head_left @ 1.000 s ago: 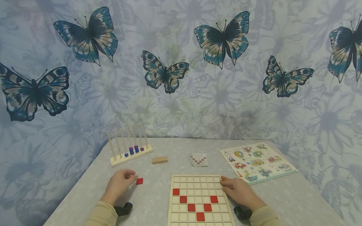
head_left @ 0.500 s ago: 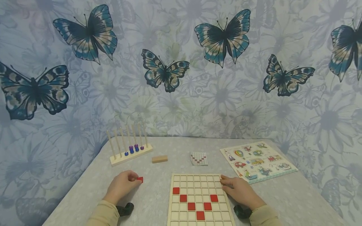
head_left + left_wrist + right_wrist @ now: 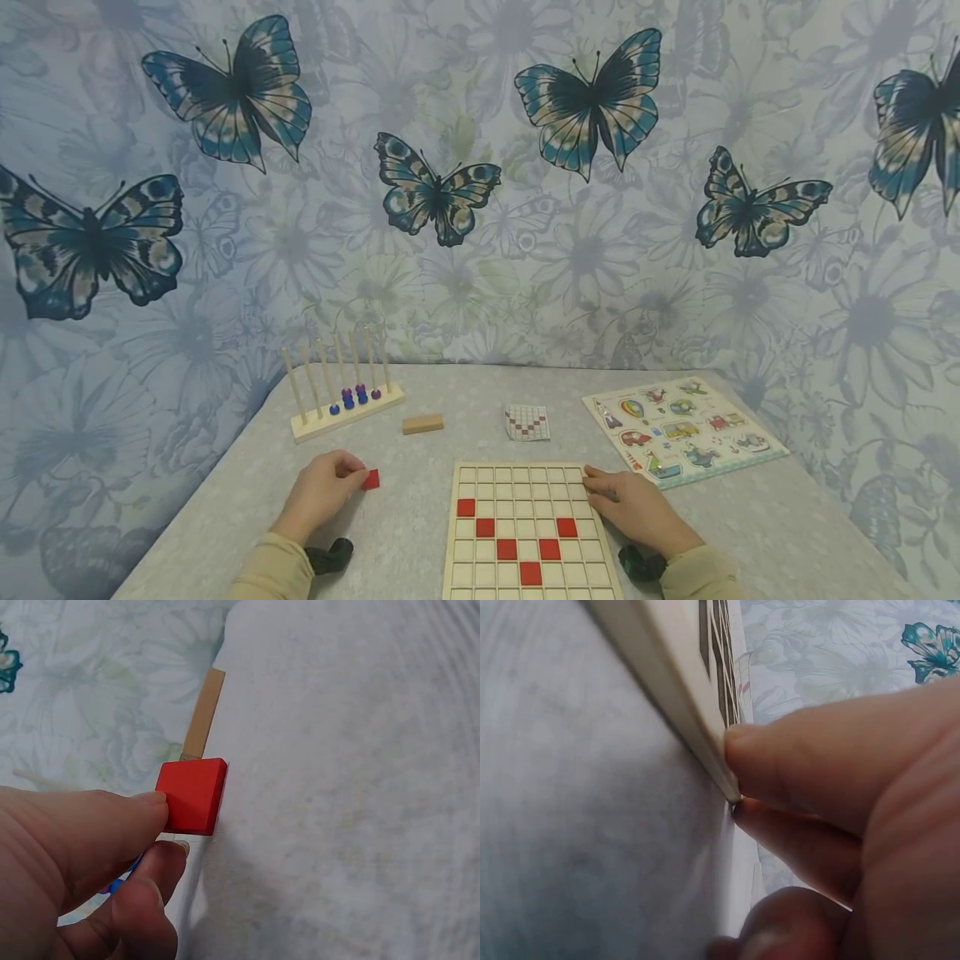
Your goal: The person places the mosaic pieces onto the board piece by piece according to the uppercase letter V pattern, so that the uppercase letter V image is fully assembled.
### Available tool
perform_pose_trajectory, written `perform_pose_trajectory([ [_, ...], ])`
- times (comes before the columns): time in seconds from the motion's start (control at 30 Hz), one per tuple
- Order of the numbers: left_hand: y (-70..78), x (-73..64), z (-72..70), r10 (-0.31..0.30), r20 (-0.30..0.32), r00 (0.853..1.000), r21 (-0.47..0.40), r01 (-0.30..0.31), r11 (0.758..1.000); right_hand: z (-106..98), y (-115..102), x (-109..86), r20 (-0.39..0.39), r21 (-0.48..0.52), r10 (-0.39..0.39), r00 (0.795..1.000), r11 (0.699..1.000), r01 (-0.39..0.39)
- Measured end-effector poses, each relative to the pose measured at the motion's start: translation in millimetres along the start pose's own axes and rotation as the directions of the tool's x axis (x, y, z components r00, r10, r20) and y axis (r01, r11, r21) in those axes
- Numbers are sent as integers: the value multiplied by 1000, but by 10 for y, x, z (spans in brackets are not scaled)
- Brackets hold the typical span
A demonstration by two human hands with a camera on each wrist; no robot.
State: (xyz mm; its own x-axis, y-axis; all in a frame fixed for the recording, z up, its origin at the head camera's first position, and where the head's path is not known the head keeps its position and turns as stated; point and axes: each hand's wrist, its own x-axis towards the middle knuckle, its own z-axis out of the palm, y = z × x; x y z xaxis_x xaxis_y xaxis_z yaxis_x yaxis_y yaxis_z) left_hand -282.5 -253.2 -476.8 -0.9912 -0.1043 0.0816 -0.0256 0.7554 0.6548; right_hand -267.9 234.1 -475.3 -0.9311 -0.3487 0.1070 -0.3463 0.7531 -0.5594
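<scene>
A small red square tile (image 3: pixel 372 479) is pinched between thumb and fingers of my left hand (image 3: pixel 318 496), left of the board. In the left wrist view the tile (image 3: pixel 192 796) shows its broad face and one edge, with the thumb at its near side. My right hand (image 3: pixel 641 508) grips the far right corner of a pale wooden grid board (image 3: pixel 525 476). Up close, in the right wrist view, the thumb lies on top of the board's edge (image 3: pixel 679 682) and a finger sits beneath it. Several red tiles (image 3: pixel 531 573) lie in the grid's cells in a V-like line.
Behind the board lies a small pattern card (image 3: pixel 527 422) with a grid drawing. A wooden block (image 3: pixel 423 425) and a peg stand (image 3: pixel 348 412) with blue and purple beads stand at the back left. At the back right is a picture puzzle board (image 3: pixel 686 429).
One second ago the red tile lay on the table beside my left fingertips; now the fingers pinch it, its face tipped up. My right hand stays at the board.
</scene>
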Motion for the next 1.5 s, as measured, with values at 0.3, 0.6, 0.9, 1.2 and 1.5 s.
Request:
perform_pose_trajectory([
  [0.3, 60, -4, -12, -4, -3, 1000, -28, 4, 1000, 1, -6, 0, -7, -20, 2, 1000, 1000, -2],
  [0.6, 142, -6, 28, 35, 2, 999, -139, -34, 990, 21, 5, 10, -17, -9, 24, 1000, 1000, -24],
  [0.9, 408, -96, 191, 45, 27, 999, -248, -37, 968, 15, 15, -13, 4, 1, 29, 1000, 1000, -29],
  [1.2, 966, -158, 562, 255, 263, 930, -323, -164, 932, 7, 16, -22, -9, -5, 27, 1000, 1000, -27],
  [1.5, 1577, -251, 984, 354, 357, 864, -368, -218, 904, 11, 10, 15, -1, -1, 3, 1000, 1000, -3],
])
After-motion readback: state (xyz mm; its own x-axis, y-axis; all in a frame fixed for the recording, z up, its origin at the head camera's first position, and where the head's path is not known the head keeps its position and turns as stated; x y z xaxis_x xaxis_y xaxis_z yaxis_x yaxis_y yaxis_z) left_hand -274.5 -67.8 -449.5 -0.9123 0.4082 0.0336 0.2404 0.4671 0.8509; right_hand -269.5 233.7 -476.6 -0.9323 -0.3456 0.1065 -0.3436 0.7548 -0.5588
